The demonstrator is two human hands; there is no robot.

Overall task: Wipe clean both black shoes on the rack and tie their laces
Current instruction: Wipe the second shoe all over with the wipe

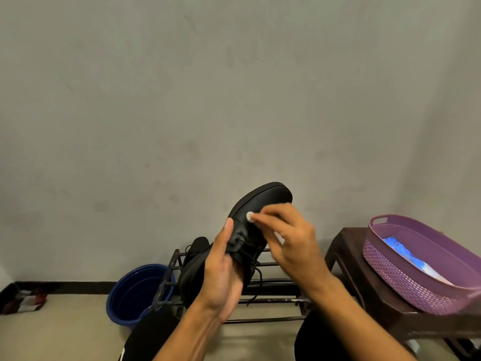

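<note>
I hold one black lace-up shoe (263, 201) in the air above the rack, its toe pointing up and away. My left hand (221, 272) grips it from below, thumb along its side. My right hand (289, 241) presses a small white wipe (250, 216) against the shoe's upper near the laces, which hang loose. The second black shoe (194, 267) rests on the dark metal rack (276, 299), mostly hidden behind my left hand.
A blue basin (135, 293) stands on the floor left of the rack. At the right, a dark brown stool (364, 295) carries a purple basket (406, 280) with a blue and white packet (406, 254) inside. A grey wall rises behind.
</note>
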